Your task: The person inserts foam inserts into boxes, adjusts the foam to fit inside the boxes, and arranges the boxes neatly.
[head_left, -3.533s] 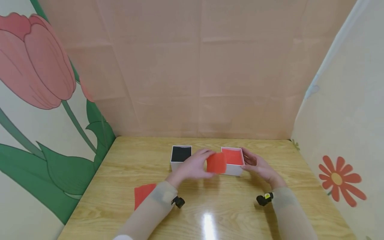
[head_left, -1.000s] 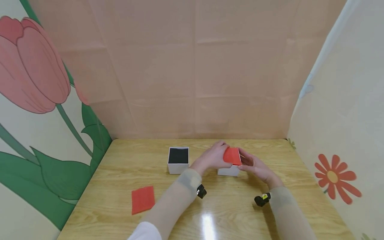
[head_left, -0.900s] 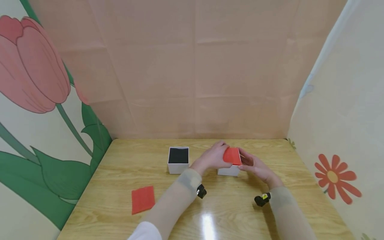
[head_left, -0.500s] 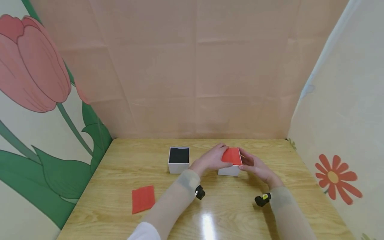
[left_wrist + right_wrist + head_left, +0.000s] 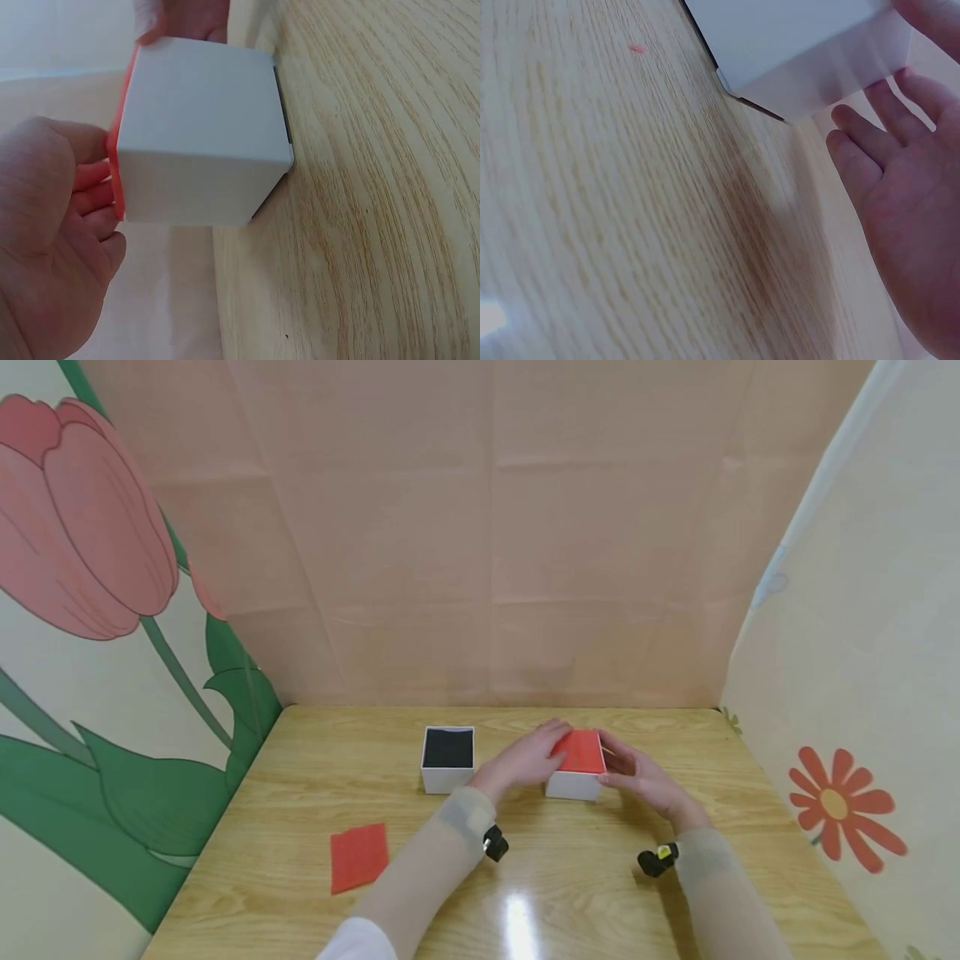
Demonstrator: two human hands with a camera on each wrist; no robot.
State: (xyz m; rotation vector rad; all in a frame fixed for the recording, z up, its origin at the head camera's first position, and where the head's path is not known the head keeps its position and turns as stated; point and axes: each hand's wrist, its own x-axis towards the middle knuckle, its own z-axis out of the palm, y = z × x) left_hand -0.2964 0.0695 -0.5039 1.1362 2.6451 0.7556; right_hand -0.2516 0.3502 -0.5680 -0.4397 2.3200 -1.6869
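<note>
A white square box (image 5: pixel 572 787) stands on the table, its top covered with red cloth (image 5: pixel 579 750). My left hand (image 5: pixel 522 757) rests at the left part of this red top, the thumb near the front edge and the fingers farther back. In the left wrist view, the left thumb and fingers (image 5: pixel 96 225) touch the thin red layer on the box. My right hand (image 5: pixel 647 785) holds the box at its right side, thumb at the front corner, fingers behind. In the right wrist view, several right-hand fingertips lie close against the white wall (image 5: pixel 840 75).
A second white box (image 5: pixel 447 780), black inside at the top (image 5: pixel 448 748), stands left of the hands. A separate red cloth square (image 5: pixel 359 858) lies at the front left, beside my left forearm. Fabric walls border the wooden table (image 5: pixel 570 885) at the back and sides.
Earlier my left hand carried a red cloth piece from the left to the box. The piece now lies on the box top, and the left hand has slid slightly left, showing more red. The right hand stays.
</note>
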